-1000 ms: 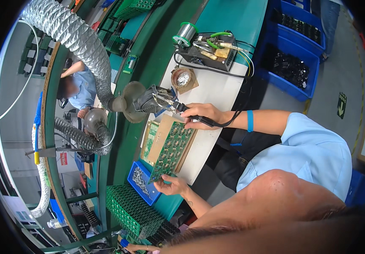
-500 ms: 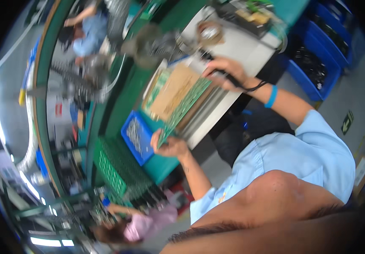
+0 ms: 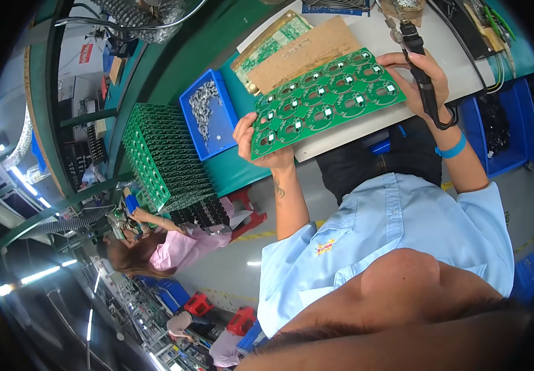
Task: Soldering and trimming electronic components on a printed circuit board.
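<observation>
My left hand (image 3: 277,162) is closed on the left end of a green circuit board panel (image 3: 339,111), its fingers curled over the edge. The panel carries rows of round units, each with a small white square part. At its right end, the fingers of my right hand (image 3: 438,77) pinch the panel's edge. That same hand also keeps a black-handled soldering iron (image 3: 426,93) upright against the palm, metal end pointing away from me. Beneath and beyond the panel lie a brown sheet (image 3: 307,55) and another green board (image 3: 277,42).
A blue tray (image 3: 220,143) of small metal parts sits to the left, beside a tall stack of green panels (image 3: 155,154). Hand tools (image 3: 499,31) lie at far right. Blue bins (image 3: 493,161) stand right of the bench (image 3: 335,139). A co-worker in pink (image 3: 177,247) works at left.
The panel, formerly tilted nearly edge-on, now turns its face with the white parts toward me. Both hands still hold it, and the iron stays in my right hand. The view has shifted.
</observation>
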{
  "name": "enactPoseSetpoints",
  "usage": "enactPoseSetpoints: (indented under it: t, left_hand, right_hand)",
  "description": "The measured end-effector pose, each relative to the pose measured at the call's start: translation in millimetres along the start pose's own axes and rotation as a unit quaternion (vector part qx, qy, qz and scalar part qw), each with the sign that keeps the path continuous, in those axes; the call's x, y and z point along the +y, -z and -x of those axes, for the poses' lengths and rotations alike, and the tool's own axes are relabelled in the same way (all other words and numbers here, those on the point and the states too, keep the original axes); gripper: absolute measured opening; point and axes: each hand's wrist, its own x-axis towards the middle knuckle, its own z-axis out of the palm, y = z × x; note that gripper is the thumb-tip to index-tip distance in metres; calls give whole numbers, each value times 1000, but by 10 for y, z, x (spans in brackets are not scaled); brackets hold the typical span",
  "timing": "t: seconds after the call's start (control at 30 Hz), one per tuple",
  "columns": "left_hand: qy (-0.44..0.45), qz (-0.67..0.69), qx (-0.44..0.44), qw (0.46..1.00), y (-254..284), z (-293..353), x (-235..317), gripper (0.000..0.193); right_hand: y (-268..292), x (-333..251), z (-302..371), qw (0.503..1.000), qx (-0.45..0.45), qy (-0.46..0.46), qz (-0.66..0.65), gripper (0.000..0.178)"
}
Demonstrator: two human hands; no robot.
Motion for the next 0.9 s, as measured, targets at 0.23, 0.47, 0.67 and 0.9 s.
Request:
enactPoseSetpoints:
  t: [0.23,0.47,0.67,0.9]
  left_hand:
    - [10,-9,0,1000,-18,-6,8,47]
    - [-12,-27,-1,1000,-49,-47,45,48]
    - [-12,-32,2,999,-40,-47,71,48]
    - [-11,-26,9,1000,-47,-63,83,47]
  right_hand:
    - [-2,-5,-43,1000,-2,7,10,61]
    - [-2,6,9,1000,9,-22,-4,61]
    - [-24,3,22,1000,6,-27,-2,59]
    - [-13,27,62,1000,2,-28,-7,58]
